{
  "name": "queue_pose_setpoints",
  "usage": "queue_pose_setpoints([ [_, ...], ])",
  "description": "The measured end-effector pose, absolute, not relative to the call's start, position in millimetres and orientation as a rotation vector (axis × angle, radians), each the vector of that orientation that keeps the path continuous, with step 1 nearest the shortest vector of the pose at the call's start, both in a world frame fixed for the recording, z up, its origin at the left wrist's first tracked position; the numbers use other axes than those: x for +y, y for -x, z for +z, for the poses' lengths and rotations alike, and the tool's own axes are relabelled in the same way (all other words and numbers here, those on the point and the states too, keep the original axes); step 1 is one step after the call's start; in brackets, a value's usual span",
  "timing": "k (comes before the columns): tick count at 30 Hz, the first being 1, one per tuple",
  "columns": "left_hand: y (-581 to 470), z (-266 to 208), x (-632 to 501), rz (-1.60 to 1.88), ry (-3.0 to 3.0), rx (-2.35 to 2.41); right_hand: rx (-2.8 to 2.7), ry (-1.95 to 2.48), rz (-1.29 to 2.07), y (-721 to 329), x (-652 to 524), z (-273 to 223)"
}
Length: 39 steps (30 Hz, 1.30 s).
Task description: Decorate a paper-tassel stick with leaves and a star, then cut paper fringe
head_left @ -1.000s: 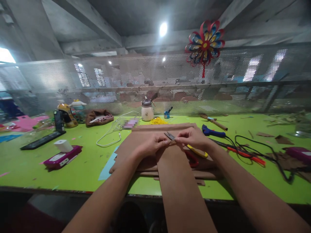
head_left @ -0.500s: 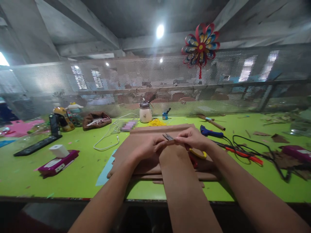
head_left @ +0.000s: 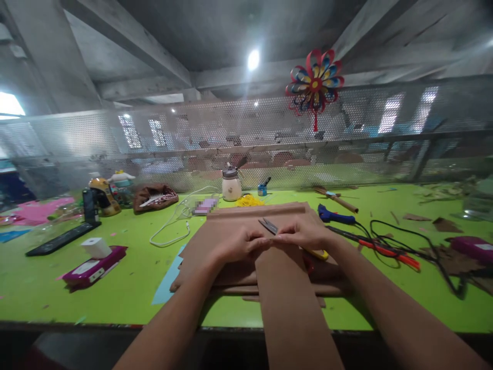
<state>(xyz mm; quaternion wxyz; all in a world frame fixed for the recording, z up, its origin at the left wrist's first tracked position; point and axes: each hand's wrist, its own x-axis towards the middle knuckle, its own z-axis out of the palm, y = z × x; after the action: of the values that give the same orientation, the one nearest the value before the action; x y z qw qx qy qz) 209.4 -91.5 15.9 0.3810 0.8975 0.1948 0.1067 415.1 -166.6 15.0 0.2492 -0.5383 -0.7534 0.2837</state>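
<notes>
A long brown paper strip runs from my fingertips down over the table's front edge. My left hand pinches the left side of its far end. Close beside it, my right hand pinches the same end, and the fingertips of both nearly meet. Beneath the strip lies a stack of brown paper sheets. A pair of scissors rests on the stack; its blades show just beyond my fingers, while the strip and my right hand partly hide its yellow and red handles.
At right lie a blue glue gun, a red-and-black tool with black cords, and brown scraps. On the left are a purple power strip and a white cable. Behind the stack stand a jar and yellow shreds.
My hands have drawn closer together along the strip's far end, and my right hand has shifted slightly nearer me. More of the scissor blades shows now. The view has tilted up slightly.
</notes>
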Motion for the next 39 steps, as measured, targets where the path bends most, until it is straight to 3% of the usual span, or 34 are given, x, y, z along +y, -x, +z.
queue_pose_setpoints([
  [25, -209.0, 4.5, -84.4, 0.371, -2.185, 0.483, -2.159, 1.491, 0.518, -397.7, -173.4, 20.1],
  [39, -207.9, 3.0, -74.9, 0.479, -2.007, 0.407, -1.888, 1.445, 0.759, -406.0, -168.0, 14.7],
])
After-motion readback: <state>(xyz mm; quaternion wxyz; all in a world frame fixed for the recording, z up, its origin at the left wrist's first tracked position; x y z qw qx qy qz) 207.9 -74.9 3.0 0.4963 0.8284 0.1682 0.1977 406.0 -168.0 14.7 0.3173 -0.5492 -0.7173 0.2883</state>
